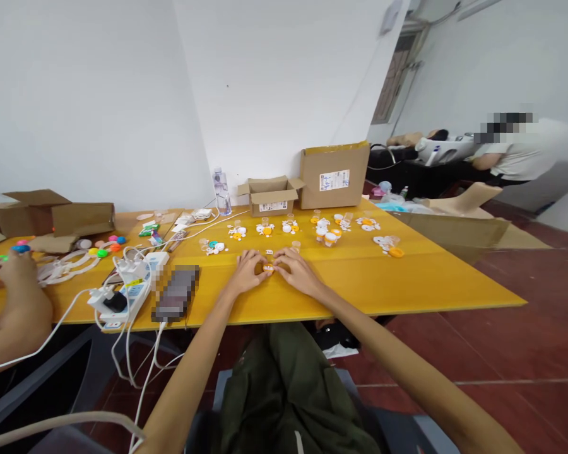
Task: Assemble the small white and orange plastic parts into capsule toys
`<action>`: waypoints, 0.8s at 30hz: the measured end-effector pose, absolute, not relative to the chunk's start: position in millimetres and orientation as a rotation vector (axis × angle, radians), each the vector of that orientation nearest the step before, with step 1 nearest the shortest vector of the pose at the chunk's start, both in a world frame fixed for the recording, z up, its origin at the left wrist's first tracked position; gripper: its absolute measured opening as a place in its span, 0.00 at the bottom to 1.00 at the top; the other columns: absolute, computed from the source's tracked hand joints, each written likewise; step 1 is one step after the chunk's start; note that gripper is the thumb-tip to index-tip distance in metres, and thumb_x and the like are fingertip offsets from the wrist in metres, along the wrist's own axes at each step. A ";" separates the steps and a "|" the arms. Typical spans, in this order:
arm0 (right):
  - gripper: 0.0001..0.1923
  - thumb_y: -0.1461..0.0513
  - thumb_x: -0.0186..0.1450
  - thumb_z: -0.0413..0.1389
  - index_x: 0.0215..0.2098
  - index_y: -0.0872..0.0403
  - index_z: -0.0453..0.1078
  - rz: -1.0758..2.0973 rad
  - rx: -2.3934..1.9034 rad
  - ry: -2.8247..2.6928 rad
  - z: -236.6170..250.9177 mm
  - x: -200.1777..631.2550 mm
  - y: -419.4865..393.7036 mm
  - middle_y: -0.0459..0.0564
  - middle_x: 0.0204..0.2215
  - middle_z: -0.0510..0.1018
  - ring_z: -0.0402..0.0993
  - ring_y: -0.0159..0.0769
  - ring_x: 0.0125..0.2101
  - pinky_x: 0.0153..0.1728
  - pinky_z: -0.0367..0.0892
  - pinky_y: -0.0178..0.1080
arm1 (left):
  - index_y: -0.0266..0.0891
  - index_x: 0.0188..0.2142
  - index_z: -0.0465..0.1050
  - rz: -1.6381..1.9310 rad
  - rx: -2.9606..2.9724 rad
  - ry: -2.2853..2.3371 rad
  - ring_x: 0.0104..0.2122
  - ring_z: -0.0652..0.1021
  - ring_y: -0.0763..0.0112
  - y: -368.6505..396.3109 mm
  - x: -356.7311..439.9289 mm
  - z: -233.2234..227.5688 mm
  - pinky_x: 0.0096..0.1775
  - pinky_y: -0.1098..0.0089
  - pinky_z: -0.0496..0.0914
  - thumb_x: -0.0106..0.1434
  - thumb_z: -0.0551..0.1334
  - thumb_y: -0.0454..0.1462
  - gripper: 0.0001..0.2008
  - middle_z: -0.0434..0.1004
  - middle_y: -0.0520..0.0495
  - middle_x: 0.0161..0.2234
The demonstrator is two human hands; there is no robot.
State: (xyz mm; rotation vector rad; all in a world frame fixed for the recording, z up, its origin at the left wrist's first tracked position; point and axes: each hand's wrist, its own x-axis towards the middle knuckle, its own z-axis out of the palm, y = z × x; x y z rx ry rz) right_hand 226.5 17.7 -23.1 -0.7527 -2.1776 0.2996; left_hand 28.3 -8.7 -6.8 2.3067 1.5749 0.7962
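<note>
— Spotted the orange-and-white piece (268, 268) where?

— Found over the near part of the yellow table (407, 287), between the fingertips of the left hand (247, 272) and the right hand (295, 270).

— Held by one or by both?

— By both, seemingly: set close together, pinched on the piece from opposite sides. Could not tell whether resting on the table or lifted just off.

— Likely to handle how?

— Judged light and fairly stiff, probably moulded plastic, perhaps a little slippery. Best taken by the outer edge, with thumb opposed to forefinger.

— Fragile?

— Probably not very, but small enough to slip from a loose pinch.

— Noticed any containers?

— Saw a clear cup (296, 245) just beyond the right hand, with contents too small to tell. Farther back, saw loose parts (241, 231) in separate clusters, with clear cups among them. Also saw white-and-orange tubs (330, 238) grouped together, seemingly lidded; could not see inside.

— And boxes?

— Noted a small carton (272, 206) near the wall (265, 94), flaps spread, contents not made out. Just right of that, noted a larger, labelled carton (334, 195), inside hidden. Beyond the table's right side, saw a long carton (459, 232) with clear plastic bags (407, 204) in it.
</note>
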 end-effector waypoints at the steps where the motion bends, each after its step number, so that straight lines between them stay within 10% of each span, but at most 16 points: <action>1: 0.08 0.68 0.67 0.54 0.35 0.49 0.74 0.285 -0.738 -2.194 -22.1 228.2 17.4 0.51 0.43 0.77 0.74 0.40 0.46 0.49 0.69 0.45 | 0.46 0.42 0.75 0.798 2.305 1.575 0.50 0.69 0.55 -9.2 28.3 -7.3 0.53 0.54 0.63 0.62 0.66 0.42 0.09 0.73 0.47 0.45; 24: 0.09 0.60 0.73 0.48 0.41 0.49 0.70 0.331 -0.588 -2.347 -16.7 240.2 35.3 0.52 0.39 0.78 0.76 0.39 0.40 0.42 0.73 0.41 | 0.45 0.42 0.70 0.659 2.326 1.559 0.50 0.68 0.56 -19.2 33.5 -5.1 0.51 0.56 0.63 0.61 0.65 0.39 0.10 0.70 0.45 0.49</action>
